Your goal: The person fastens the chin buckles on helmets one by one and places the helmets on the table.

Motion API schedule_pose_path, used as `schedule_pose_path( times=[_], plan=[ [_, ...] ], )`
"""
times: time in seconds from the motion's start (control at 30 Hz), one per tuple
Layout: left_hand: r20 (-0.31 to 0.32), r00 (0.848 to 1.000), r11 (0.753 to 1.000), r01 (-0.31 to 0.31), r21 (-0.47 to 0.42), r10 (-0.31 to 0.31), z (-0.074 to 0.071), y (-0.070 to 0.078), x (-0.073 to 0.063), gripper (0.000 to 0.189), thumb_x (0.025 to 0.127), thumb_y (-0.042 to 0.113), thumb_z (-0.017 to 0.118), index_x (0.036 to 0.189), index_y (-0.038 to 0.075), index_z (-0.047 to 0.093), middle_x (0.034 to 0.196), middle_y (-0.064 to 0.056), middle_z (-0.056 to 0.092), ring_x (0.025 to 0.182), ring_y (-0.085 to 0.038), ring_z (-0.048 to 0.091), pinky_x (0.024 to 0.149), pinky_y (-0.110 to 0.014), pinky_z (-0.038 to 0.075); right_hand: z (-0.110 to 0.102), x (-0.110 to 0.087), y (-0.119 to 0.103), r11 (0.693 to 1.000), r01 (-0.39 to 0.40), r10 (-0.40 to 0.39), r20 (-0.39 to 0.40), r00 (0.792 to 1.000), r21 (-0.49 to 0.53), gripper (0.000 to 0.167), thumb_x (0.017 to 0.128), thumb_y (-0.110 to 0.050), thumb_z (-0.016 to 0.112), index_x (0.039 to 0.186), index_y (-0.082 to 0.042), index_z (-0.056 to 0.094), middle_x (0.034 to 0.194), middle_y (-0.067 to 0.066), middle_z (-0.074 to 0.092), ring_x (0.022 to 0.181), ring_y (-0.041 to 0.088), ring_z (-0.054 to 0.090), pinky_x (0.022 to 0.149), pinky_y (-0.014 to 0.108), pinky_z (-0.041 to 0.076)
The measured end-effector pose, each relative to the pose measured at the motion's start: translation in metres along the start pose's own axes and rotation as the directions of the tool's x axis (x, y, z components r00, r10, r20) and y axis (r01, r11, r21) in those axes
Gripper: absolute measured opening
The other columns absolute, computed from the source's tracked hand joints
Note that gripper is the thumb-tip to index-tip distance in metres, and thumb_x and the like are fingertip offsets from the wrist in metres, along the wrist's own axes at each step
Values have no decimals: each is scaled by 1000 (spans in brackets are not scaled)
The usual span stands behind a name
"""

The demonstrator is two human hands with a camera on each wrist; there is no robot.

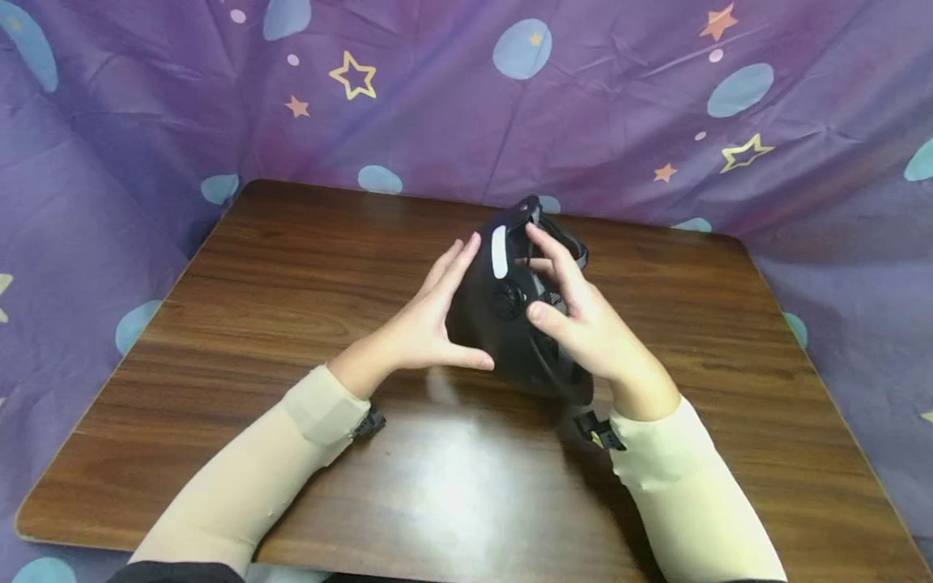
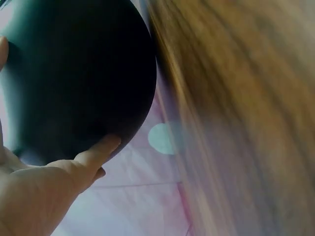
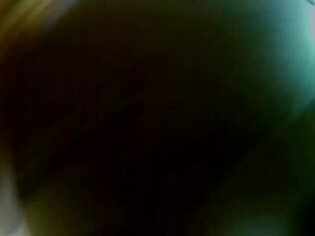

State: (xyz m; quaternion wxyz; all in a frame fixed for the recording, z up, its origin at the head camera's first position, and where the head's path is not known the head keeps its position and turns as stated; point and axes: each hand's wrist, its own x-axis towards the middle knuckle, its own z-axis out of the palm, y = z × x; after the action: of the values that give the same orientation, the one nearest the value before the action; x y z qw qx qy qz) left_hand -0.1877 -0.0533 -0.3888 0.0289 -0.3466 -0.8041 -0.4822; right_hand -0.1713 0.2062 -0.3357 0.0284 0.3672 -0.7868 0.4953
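A black welding helmet (image 1: 477, 316), with a white label (image 1: 499, 252) and a round side knob (image 1: 509, 300), is tilted between the hands over the middle of the table. Its open side, where the headband (image 1: 572, 243) shows, faces right. My left hand (image 1: 430, 320) spans the rounded shell, fingers on the far side and thumb on the near side. In the left wrist view, the digits of the left hand (image 2: 44, 187) rest against the dark shell (image 2: 83, 78). At the open side, my right hand (image 1: 586, 320) holds the rim, thumb near the knob. Dark blur fills the right wrist view.
A brown wood-grain table (image 1: 291, 267) lies beneath the helmet. Behind it and at both sides hangs a purple curtain (image 1: 437, 89) with stars and blue ovals. Small black wrist devices (image 1: 599, 431) sit under the pale sleeves (image 1: 678, 478).
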Motion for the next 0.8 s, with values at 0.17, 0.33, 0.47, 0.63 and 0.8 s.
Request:
schedule_pose_path(
  times=[0.17,0.33,0.47,0.63,0.8],
  plan=[
    [14,999,999,-29,20,29,7,6,-1,146,68,36,104,174,27,3,177,-15,-2,163,-24,0,124,-64,23,0,0,-14,988,-19,20,0,1000,-152,86,95,-29,83,167,-25,37,149,9,61,129,26,60,110,39,46],
    [18,999,999,-32,23,32,8,10,-3,144,69,36,103,174,28,5,177,-17,-2,163,-25,2,124,-62,25,-3,-1,-18,970,-32,28,-19,999,-243,83,79,-16,93,153,-21,56,138,4,69,120,27,62,106,48,46],
    [8,1000,999,-28,16,28,6,9,-3,145,68,35,104,174,27,4,177,-14,0,163,-25,3,124,-62,23,-5,-1,-18,969,-23,21,-13,1000,-247,80,76,-16,93,149,-21,59,124,5,74,111,27,67,97,40,49],
    [2,1000,1000,-23,10,23,5,7,-3,147,67,32,105,174,25,4,178,-11,2,163,-22,2,126,-59,21,-7,0,-17,970,2,-5,-12,1000,-244,79,77,-15,90,149,-20,58,116,5,76,108,23,68,93,33,49],
    [3,1000,1000,-28,-7,28,5,7,-3,149,65,31,106,173,22,4,178,-11,2,163,-21,0,126,-59,20,-8,-1,-11,998,18,-21,-53,998,-56,77,77,1,85,148,-11,56,120,11,71,103,24,69,91,28,53]
  ],
)
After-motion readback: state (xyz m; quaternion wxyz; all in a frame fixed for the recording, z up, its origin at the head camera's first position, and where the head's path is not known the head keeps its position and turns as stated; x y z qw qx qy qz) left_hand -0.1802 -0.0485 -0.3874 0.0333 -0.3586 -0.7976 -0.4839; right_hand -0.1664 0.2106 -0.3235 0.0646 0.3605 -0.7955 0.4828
